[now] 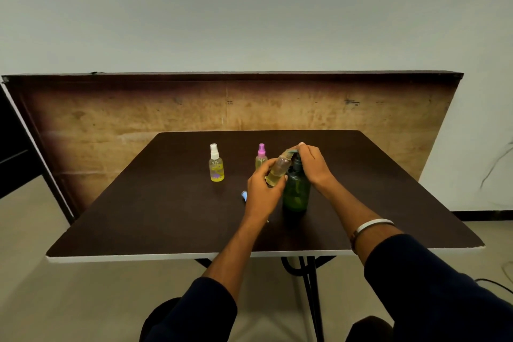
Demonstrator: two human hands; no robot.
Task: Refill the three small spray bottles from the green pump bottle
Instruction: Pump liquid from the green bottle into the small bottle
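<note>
Uncapped spray bottle (278, 168) in left hand (262, 186), neck tilted up-right under pump nozzle; right hand (312, 162) gripping pump head.

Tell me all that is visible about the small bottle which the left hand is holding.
The small bottle is clear plastic, as it looks, with yellowish liquid in its lower part. It has no spray cap on; a blue cap lies on the table near it. The left hand grips it off the table, tilted so that its open neck leans toward the nozzle of the green pump bottle. The right hand rests on that pump head. How full it is cannot be told exactly.
</note>
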